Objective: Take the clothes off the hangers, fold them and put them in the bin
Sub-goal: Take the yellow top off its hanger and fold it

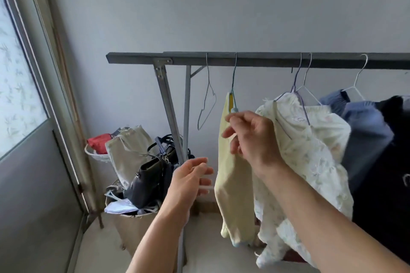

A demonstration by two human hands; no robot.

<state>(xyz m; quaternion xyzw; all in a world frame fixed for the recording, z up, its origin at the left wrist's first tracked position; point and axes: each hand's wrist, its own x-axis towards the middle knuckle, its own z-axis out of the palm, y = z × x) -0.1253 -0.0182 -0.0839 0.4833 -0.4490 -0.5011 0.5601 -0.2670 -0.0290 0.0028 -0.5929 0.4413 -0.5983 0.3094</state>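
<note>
Reaching up toward the rail (266, 58), your right hand (253, 137) sits in front of the pale yellow garment (233, 184), close to its top edge where it meets the green hanger (233, 86). The fingers are loosely curled and slightly apart; whether the fingertips actually pinch the cloth cannot be told, as the hand is blurred. Your left hand (188, 180) floats lower, just beside the garment's left edge, with fingers relaxed and spread and nothing in them.

The yellow garment hangs edge-on from its hanger near the left end of the rail. Left of it, an empty wire hanger (207, 104) dangles from the same rail, next to the rack's slanted leg (168, 108). Right of your right hand hangs a cream floral garment (310, 150) on a purple hanger (298, 86), partly behind your forearm. Further toward the rail's right end hang a blue garment (363, 126) on a white hanger (357, 80) and a dark garment (390, 173) at the frame's edge.

Under the left end of the rail, in the corner by the sliding door (24, 117), stands a bin (133, 226) piled with a black handbag (153, 175), a beige bag (126, 150) and papers. A white basket (95, 155) holding something red (99, 142) sits behind it.
</note>
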